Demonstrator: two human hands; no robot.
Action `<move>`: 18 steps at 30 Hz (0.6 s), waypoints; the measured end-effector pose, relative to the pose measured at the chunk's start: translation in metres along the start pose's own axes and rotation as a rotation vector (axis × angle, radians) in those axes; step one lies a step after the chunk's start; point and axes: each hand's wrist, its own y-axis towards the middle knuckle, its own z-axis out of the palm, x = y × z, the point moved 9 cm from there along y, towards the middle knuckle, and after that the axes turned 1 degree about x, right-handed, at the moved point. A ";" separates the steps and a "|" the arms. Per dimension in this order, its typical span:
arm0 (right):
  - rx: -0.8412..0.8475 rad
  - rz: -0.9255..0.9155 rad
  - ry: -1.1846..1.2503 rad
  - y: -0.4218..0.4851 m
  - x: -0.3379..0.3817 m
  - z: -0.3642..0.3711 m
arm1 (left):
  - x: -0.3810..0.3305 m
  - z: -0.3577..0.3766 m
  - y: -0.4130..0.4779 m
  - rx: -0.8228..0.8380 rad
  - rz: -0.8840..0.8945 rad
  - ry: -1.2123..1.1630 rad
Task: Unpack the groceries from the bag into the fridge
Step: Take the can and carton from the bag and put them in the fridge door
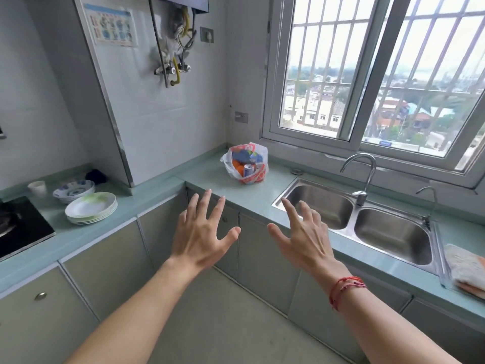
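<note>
A clear plastic grocery bag (pixel 246 164) with red print stands on the pale green counter (pixel 210 179) in the far corner under the window. Inside it show orange items, a blue packet and a can. My left hand (pixel 202 232) is stretched out in front of me with its fingers spread, holding nothing. My right hand (pixel 299 237) is out beside it, fingers spread too, a red string bracelet at the wrist. Both hands hover short of the counter edge, well apart from the bag. No fridge is in view.
A double steel sink (pixel 354 216) with a tap (pixel 364 174) lies right of the bag. A folded cloth (pixel 464 269) rests at the far right. Stacked plates (pixel 90 208), bowls (pixel 73 190), a cup (pixel 37 187) and a black hob (pixel 18 224) sit on the left counter.
</note>
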 end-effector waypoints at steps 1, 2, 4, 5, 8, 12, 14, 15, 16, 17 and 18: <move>-0.004 -0.002 0.000 0.010 -0.001 0.003 | 0.002 0.005 0.010 0.004 -0.004 -0.005; -0.008 -0.007 -0.005 0.021 -0.001 0.006 | 0.005 0.009 0.020 0.004 -0.006 -0.009; -0.012 -0.011 -0.016 0.042 -0.002 0.015 | 0.010 0.021 0.040 0.008 -0.006 -0.008; -0.013 -0.011 -0.017 0.054 -0.002 0.021 | 0.013 0.027 0.051 0.011 -0.004 -0.007; -0.006 -0.010 -0.018 0.093 0.000 0.043 | 0.027 0.047 0.086 0.018 0.000 -0.024; 0.005 -0.001 -0.006 0.152 0.008 0.072 | 0.056 0.075 0.143 0.048 0.014 -0.023; 0.010 0.011 -0.014 0.184 0.011 0.085 | 0.073 0.089 0.176 0.058 0.018 -0.022; 0.014 0.021 -0.023 0.200 0.011 0.092 | 0.079 0.095 0.193 0.061 0.025 -0.019; 0.020 0.031 -0.032 0.214 0.011 0.098 | 0.085 0.102 0.210 0.066 0.034 -0.016; 0.024 0.037 -0.037 0.228 0.011 0.104 | 0.090 0.109 0.226 0.072 0.043 -0.016; 0.024 0.043 -0.038 0.242 0.011 0.110 | 0.094 0.116 0.241 0.081 0.054 -0.018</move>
